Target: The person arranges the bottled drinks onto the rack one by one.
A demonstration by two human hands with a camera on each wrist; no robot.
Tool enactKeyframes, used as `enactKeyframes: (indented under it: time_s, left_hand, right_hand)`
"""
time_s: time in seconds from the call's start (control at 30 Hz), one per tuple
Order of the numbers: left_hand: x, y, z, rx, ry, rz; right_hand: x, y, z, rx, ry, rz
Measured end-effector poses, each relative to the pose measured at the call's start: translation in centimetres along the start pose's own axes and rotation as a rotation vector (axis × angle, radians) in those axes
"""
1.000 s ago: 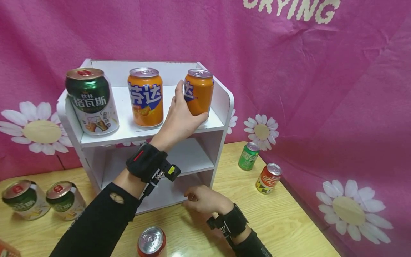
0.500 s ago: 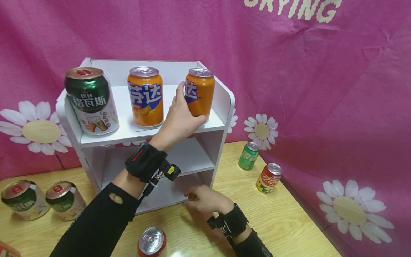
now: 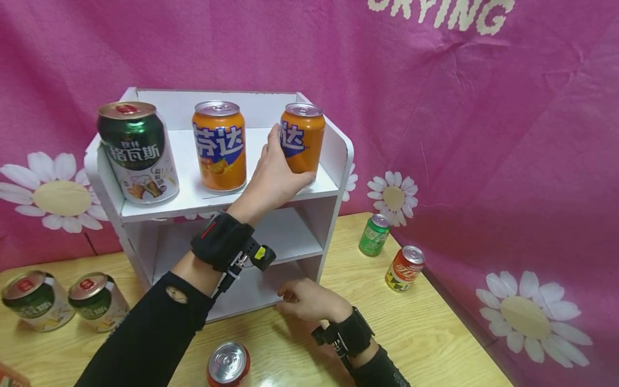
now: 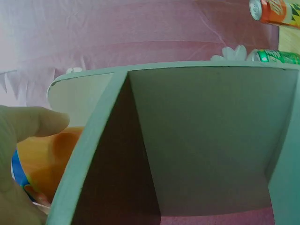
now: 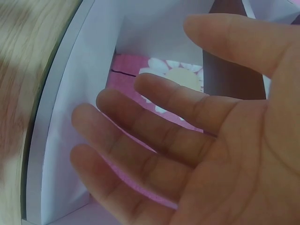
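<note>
On the top board of a white shelf unit (image 3: 232, 203), my left hand (image 3: 274, 180) grips an orange soda can (image 3: 309, 144) at the right end. The thumb lies low across its front, and the fingers behind it are mostly hidden. In the left wrist view the thumb is near the orange can (image 4: 51, 154) beside the board's edge. A second orange soda can (image 3: 220, 156) stands upright at mid-shelf, left of that hand. My right hand (image 3: 311, 301) is by the bottom shelf; the right wrist view shows its fingers (image 5: 136, 122) loosely spread, holding nothing.
A green-and-white can (image 3: 137, 156) stands at the top board's left end. Two similar cans (image 3: 38, 301) are on the wooden table (image 3: 387, 333) at left. A red can (image 3: 229, 365) is at the front; a green can (image 3: 374, 236) and a red-yellow can (image 3: 405, 269) stand right.
The orange can in my left hand has shifted slightly right and turned, so more of its blue-and-white lettering shows. My right hand has stayed put.
</note>
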State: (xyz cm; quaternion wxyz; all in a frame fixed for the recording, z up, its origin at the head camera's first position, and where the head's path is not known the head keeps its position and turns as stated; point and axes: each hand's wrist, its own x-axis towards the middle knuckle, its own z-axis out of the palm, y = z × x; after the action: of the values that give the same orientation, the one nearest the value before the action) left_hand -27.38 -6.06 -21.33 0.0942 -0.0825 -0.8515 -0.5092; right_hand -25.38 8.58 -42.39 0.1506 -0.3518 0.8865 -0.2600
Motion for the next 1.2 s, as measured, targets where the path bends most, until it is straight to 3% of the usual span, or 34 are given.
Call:
enactKeyframes:
  time_s: [0.27, 0.47, 0.67, 0.8, 1.03, 1.2]
  left_hand:
    - [0.32, 0.24, -0.32, -0.075, -0.014, -0.008]
    - [0.56, -0.05, -0.04, -0.024, 0.031, 0.034]
    - [0.68, -0.02, 0.10, 0.045, 0.053, 0.025]
    - [0.75, 0.06, 0.04, 0.028, 0.040, 0.026]
    - [0.72, -0.21, -0.12, -0.108, -0.032, 0.021]
    - [0.78, -0.33, -0.12, -0.095, -0.037, 0.017]
  right_hand:
    - [0.10, 0.12, 0.06, -0.004, 0.000, -0.011]
    - [0.18, 0.21, 0.02, -0.001, 0.001, -0.013]
    - [0.14, 0.19, 0.04, -0.007, -0.002, -0.013]
    - [0.15, 0.20, 0.12, -0.006, 0.000, -0.013]
    - [0.17, 0.20, 0.14, -0.009, 0.003, -0.009]
    - [0.10, 0.15, 0.00, -0.017, 0.004, -0.005]
